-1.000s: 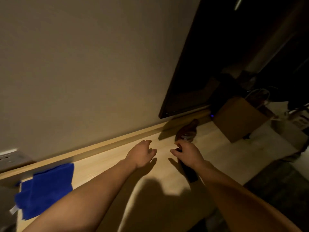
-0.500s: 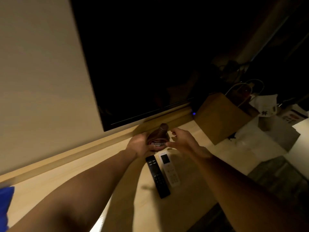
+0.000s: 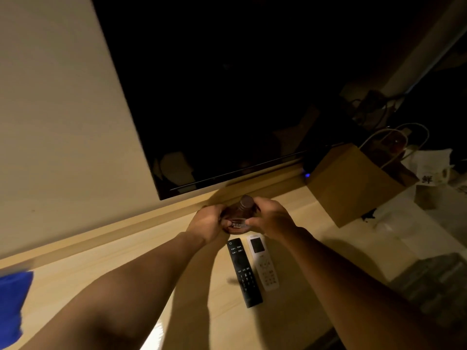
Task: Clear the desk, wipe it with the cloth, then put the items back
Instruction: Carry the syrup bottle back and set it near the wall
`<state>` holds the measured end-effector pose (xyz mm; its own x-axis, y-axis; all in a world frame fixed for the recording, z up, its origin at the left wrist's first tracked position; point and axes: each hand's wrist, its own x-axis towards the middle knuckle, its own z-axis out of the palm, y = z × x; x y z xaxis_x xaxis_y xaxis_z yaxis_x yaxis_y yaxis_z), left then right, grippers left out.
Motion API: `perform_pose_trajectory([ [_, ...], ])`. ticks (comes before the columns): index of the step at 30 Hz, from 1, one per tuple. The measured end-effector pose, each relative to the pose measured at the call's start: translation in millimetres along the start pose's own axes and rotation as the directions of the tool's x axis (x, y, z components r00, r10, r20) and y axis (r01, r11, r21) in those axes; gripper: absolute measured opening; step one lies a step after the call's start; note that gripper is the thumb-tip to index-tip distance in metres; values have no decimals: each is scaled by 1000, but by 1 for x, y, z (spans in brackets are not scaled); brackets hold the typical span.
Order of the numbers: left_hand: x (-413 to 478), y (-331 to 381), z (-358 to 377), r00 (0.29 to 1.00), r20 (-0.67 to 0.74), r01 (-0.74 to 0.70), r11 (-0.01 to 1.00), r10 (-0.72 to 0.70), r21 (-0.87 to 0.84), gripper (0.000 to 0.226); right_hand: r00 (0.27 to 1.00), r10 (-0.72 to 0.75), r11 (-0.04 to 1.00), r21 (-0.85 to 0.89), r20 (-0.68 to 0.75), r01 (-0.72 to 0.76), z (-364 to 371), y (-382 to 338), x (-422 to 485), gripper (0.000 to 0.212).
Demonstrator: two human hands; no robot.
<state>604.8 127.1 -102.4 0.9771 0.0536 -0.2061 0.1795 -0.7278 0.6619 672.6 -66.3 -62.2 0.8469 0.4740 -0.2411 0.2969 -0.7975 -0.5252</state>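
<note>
**Both hands on syrup bottle, back edge of desk**

Left hand (image 3: 208,222) and right hand (image 3: 271,218) are wrapped around a brown syrup bottle (image 3: 238,218) from either side, fingers closed on its body. Bottle is upright with cap on top, near the desk (image 3: 316,261) back edge, below the dark TV (image 3: 227,97). Can't tell if its base touches the desk. Black remote (image 3: 243,272) and white remote (image 3: 264,263) lie side by side just in front. Blue cloth (image 3: 12,306) is at far left. Brown paper bag (image 3: 353,185) is to the right.
</note>
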Motion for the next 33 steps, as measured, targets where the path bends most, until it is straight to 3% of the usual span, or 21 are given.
perform_pose_trajectory([
  [4,-35,-27,-26,999,-35,-14,999,16,36,34,998,-54,997,-44,36,56,18,-38,-6,39],
  [11,-118,-99,-83,989,-121,86,996,-82,32,32,975,-200,977,-53,100,206,70,-138,-17,43],
  [16,-179,-147,-125,969,-172,175,984,-177,-24,43,952,-277,949,-119,132,293,116,-212,-25,45],
  [21,-231,-198,-159,926,-223,283,951,-305,-127,37,914,-372,911,-127,163,393,163,-283,-25,47],
  [33,-268,-282,-191,854,-262,403,890,-450,-214,36,891,-391,887,-162,231,432,236,-363,-5,40],
])
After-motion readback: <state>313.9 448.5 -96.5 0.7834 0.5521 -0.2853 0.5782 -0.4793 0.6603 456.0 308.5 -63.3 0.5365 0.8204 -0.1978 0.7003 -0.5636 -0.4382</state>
